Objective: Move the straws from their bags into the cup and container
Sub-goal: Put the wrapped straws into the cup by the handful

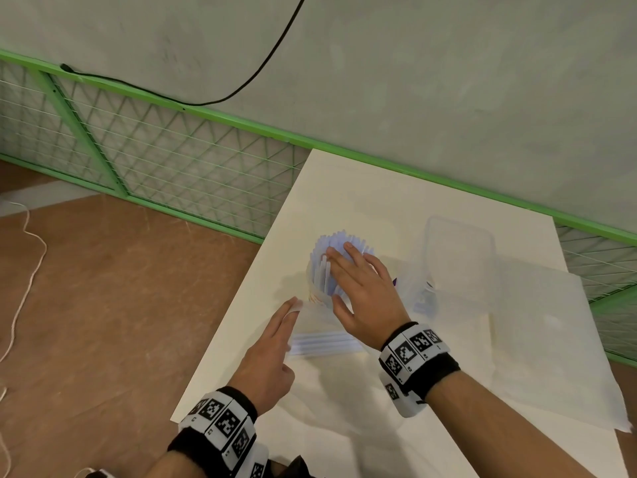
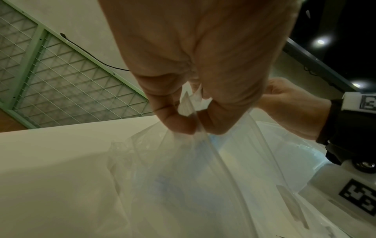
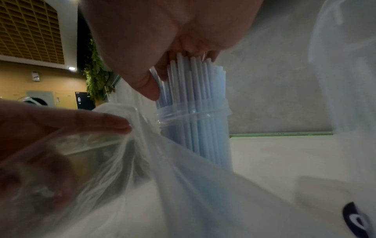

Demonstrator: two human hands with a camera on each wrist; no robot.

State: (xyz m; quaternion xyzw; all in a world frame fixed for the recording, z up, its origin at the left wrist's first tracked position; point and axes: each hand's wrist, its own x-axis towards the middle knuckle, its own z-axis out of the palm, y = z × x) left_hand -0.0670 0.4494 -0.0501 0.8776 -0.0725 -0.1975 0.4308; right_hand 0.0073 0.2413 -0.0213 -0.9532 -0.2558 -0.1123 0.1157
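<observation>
A clear cup (image 1: 315,294) stands on the white table (image 1: 379,201), packed with upright pale blue straws (image 1: 336,238). My right hand (image 1: 344,270) lies over the straws with straight, spread fingers. In the right wrist view its fingers touch the tops of the straws (image 3: 195,90) above the cup (image 3: 195,119), with the thumb beside them. My left hand (image 1: 293,307) pinches the edge of a clear plastic bag (image 2: 183,177) between thumb and fingers. More straws (image 1: 324,343) lie flat in that bag near my hands. A clear rectangular container (image 1: 458,257) stands to the right.
A second flat plastic bag (image 1: 551,322) lies at the table's right side, beside the container. A green mesh fence (image 1: 172,160) and a grey wall run behind the table. Brown floor with a white cord (image 1: 31,270) is to the left.
</observation>
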